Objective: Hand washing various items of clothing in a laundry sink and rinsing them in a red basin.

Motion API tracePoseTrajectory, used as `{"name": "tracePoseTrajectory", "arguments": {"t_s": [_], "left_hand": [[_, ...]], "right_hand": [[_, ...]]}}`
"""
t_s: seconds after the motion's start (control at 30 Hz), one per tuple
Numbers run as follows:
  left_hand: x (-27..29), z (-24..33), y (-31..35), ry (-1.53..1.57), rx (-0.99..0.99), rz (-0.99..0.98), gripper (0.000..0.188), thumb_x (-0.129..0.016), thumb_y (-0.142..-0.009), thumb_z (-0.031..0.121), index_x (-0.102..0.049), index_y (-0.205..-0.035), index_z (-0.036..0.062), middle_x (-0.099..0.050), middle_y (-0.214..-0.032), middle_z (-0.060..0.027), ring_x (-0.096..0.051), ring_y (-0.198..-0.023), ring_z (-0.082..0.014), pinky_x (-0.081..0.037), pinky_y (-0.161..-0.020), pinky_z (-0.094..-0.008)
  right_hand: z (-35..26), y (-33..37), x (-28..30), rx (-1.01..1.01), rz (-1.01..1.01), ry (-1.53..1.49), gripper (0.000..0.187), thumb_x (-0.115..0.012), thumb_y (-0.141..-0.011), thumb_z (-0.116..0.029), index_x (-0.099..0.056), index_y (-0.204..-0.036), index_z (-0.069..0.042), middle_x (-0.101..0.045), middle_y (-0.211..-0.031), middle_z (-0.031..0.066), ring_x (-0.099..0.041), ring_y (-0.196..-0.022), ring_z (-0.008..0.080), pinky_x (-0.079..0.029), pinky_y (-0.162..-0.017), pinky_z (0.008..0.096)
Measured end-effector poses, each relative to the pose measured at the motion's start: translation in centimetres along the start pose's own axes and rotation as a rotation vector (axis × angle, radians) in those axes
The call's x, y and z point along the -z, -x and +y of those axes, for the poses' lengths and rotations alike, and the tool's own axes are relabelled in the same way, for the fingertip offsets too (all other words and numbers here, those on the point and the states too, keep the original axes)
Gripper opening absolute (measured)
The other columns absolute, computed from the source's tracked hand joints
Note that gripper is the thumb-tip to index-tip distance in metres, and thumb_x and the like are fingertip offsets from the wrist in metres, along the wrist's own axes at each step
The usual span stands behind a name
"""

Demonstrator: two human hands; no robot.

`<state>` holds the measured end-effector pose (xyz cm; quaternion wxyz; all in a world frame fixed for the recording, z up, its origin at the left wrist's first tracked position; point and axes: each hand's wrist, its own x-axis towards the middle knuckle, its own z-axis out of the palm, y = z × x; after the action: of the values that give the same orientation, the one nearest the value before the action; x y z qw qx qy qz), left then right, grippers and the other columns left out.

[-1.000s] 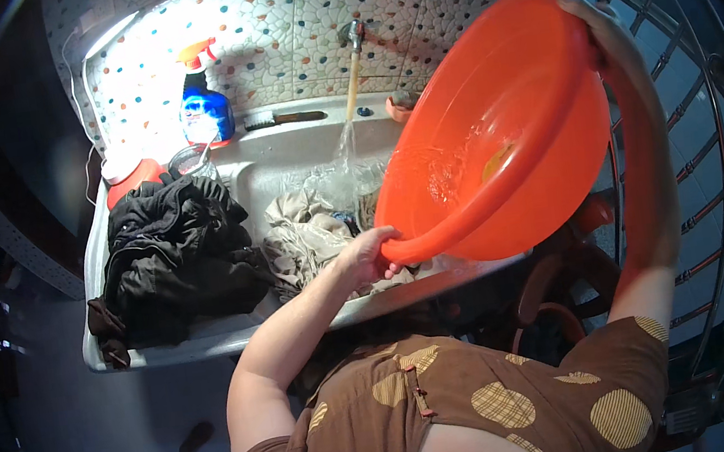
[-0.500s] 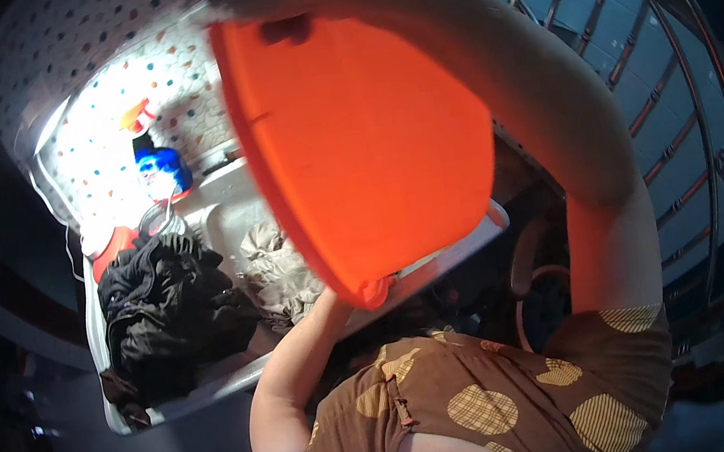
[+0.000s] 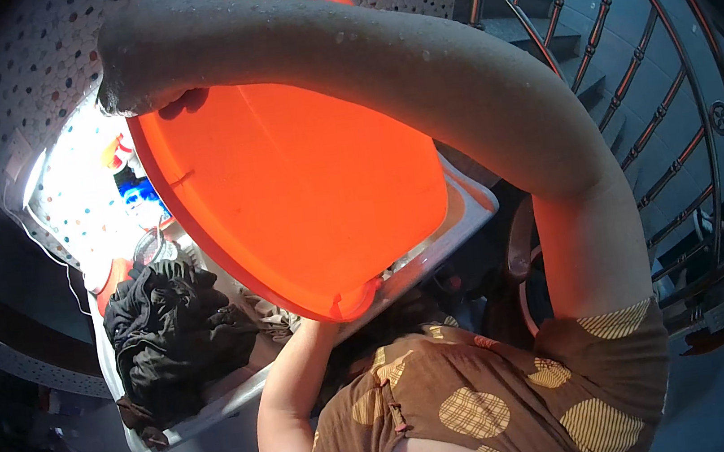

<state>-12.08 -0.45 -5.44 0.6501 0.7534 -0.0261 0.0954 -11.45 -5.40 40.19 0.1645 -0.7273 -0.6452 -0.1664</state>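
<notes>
I hold a large orange basin [image 3: 295, 198] tipped on edge above the white sink [image 3: 469, 213], my right hand [image 3: 137, 86] gripping its upper rim, my left hand [image 3: 325, 325] closed under its lower rim; dark wet clothes [image 3: 167, 331] lie heaped in the sink beside it.

The person wears a short-sleeved brown top [image 3: 492, 400] printed with large, pale tan spots, each spot crosshatched with a fine check pattern. A narrow seam or placket runs down the front near the neckline, with a small fastening on it. The sleeve ends high on the upper arm, leaving both forearms bare, and water droplets bead on the right forearm [image 3: 416, 75].
</notes>
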Motion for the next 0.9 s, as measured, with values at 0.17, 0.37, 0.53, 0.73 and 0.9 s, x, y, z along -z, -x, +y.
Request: {"name": "tracePoseTrajectory", "arguments": {"t_s": [0.17, 0.37, 0.53, 0.73, 0.9], "left_hand": [[-0.1, 1.6, -0.2, 0.215, 0.059, -0.035, 0.037, -0.052, -0.087, 0.036, -0.055, -0.103, 0.0025, -0.058, -0.086, -0.0113, -0.053, -0.075, -0.0255, -0.046, -0.058, -0.0365], [-1.6, 8.0, -0.6, 1.16, 0.378, -0.176, 0.038, -0.053, -0.085, 0.038, -0.054, -0.102, 0.0042, -0.057, -0.083, -0.0098, -0.052, -0.069, -0.0236, -0.044, -0.052, -0.0349], [-1.4, 4.8, -1.7, 1.085, 0.386, -0.123, 0.036, -0.052, -0.086, 0.037, -0.052, -0.103, 0.0054, -0.054, -0.078, -0.0081, -0.048, -0.057, -0.0204, -0.041, -0.041, -0.0309], [-1.6, 5.5, -0.9, 0.845, 0.419, -0.05, 0.033, -0.048, -0.088, 0.035, -0.053, -0.1, 0.0055, -0.051, -0.068, -0.0064, -0.049, -0.049, -0.0212, -0.04, -0.031, -0.0305], [-2.7, 7.3, -1.7, 0.886, 0.544, 0.235, 0.03, -0.05, -0.086, 0.026, -0.053, -0.104, 0.0022, -0.059, -0.079, -0.0101, -0.06, -0.064, -0.0251, -0.053, -0.049, -0.0377]], "right_hand": [[2.2, 1.1, 0.2, 0.149, 0.04, 0.131, 0.029, -0.054, -0.087, -0.016, -0.064, -0.073, 0.007, -0.063, -0.062, 0.0154, -0.064, -0.051, 0.0212, -0.05, -0.044, 0.0295], [3.7, 4.1, 2.4, -0.223, 0.068, -0.331, 0.03, -0.057, -0.086, -0.017, -0.062, -0.071, 0.009, -0.061, -0.06, 0.0166, -0.062, -0.05, 0.0221, -0.049, -0.042, 0.0314], [6.0, 5.5, 2.8, -0.288, 0.213, -0.466, 0.03, -0.056, -0.086, -0.016, -0.06, -0.07, 0.009, -0.059, -0.059, 0.0162, -0.06, -0.047, 0.0232, -0.046, -0.038, 0.0344], [9.9, 8.7, 4.4, -0.296, 0.236, -0.62, 0.03, -0.056, -0.086, -0.014, -0.057, -0.065, 0.007, -0.056, -0.055, 0.0124, -0.056, -0.043, 0.0207, -0.044, -0.034, 0.0323], [17.7, 16.9, 5.9, -0.434, 0.384, -0.675, 0.022, -0.058, -0.084, -0.021, -0.062, -0.086, 0.001, -0.059, -0.066, 0.0091, -0.055, -0.048, 0.0148, -0.043, -0.04, 0.0299]]}}
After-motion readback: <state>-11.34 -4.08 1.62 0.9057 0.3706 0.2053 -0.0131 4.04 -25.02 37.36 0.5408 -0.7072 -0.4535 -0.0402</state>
